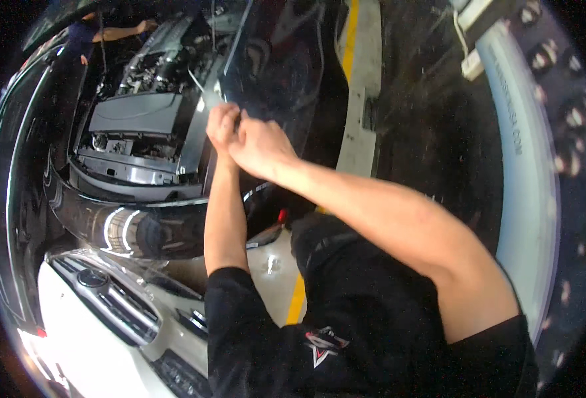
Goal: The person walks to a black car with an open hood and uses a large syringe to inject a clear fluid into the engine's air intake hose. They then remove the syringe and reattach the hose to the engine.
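My left hand point(222, 128) and my right hand point(263, 144) are pressed together with fingers curled, above the edge of a dark car's front fender point(283, 74). Anything between the fingers is hidden. A thin pale rod point(196, 82) shows just beyond the left hand; whether it is held or part of the car cannot be told. Left of my hands lies the uncovered engine bay point(128, 161), with a flat grey cover point(136, 113) and an engine point(158, 59) behind it. The car's glossy front bumper point(138, 229) curves below.
Another person's arm point(121, 33) reaches over the bay's far side. A white car point(99, 323) with a chrome grille stands close to the dark bumper. A yellow floor line point(350, 40) runs beside the fender. A blue-white panel bearing writing point(522, 174) stands at right.
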`<move>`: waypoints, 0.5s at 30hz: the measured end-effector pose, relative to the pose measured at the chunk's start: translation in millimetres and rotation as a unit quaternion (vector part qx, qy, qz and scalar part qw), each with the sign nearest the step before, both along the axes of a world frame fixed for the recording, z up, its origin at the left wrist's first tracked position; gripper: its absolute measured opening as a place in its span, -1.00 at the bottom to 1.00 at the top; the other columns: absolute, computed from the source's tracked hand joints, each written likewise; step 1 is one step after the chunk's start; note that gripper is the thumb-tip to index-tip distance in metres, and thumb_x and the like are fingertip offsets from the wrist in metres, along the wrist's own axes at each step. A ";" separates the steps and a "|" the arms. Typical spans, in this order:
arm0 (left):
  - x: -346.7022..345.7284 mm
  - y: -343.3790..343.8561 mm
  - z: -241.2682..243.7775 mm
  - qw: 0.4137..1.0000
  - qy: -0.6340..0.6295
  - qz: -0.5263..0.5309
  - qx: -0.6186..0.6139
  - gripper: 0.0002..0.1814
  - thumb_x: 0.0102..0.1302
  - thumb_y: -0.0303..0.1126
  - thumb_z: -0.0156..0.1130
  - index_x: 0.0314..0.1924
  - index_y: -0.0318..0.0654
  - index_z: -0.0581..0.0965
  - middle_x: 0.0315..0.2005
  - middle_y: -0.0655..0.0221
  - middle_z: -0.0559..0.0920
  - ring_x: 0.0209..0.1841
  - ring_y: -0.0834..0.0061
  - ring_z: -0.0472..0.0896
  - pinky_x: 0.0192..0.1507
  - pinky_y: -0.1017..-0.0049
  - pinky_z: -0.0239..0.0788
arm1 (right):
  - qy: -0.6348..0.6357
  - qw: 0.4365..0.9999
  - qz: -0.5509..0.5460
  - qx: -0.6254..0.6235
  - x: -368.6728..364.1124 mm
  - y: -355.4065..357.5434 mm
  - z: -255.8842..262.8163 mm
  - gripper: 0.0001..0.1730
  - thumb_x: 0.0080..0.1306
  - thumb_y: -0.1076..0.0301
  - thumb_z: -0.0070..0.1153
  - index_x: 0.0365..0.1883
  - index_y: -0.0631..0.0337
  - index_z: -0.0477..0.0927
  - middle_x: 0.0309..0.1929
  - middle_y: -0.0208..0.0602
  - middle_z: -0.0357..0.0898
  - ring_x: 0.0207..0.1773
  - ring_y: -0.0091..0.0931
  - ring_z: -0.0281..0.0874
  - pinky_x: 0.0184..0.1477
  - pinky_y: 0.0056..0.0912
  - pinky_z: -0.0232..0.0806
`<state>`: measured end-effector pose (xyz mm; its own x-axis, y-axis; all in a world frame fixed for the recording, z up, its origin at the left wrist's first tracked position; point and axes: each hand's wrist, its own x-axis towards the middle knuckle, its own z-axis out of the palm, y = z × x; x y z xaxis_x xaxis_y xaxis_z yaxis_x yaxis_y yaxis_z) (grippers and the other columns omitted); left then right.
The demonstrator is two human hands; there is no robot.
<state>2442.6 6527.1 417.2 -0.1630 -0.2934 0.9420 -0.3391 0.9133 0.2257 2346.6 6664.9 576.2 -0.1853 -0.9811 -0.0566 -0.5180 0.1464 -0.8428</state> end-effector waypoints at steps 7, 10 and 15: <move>9.1 -15.1 16.5 0.998 0.013 0.050 0.026 -0.72 -0.13 -0.51 0.48 -0.37 -0.32 0.58 -0.34 0.19 0.66 -0.29 0.11 0.66 -0.26 0.23 0.51 | 0.025 0.999 0.025 0.022 0.1 -34.7 -23.0 -0.63 0.26 0.03 0.20 -0.31 0.20 0.60 -0.34 0.11 0.70 -0.17 0.03 0.71 -0.04 0.11 0.53; 7.4 -0.6 6.9 0.988 -0.032 0.109 0.101 -0.78 0.12 -0.30 0.26 -0.22 -0.14 0.65 -0.15 0.34 0.69 -0.05 0.22 0.65 0.08 0.12 0.40 | 0.045 0.999 0.010 -0.020 7.5 -60.8 -56.7 -0.77 0.23 0.22 0.21 -0.37 0.20 0.51 -0.50 -0.02 0.66 -0.44 -0.17 0.71 -0.30 -0.10 0.54; -13.8 0.5 -3.8 0.968 -0.053 0.183 0.166 -0.73 0.13 -0.20 0.26 -0.16 -0.04 0.66 0.06 0.47 0.67 0.21 0.30 0.54 0.30 0.08 0.20 | -0.043 0.999 -0.002 -0.002 -5.4 -88.8 -94.7 -0.82 0.27 0.40 0.18 -0.46 0.22 0.44 -0.59 -0.25 0.58 -0.61 -0.50 0.60 -0.64 -0.39 0.40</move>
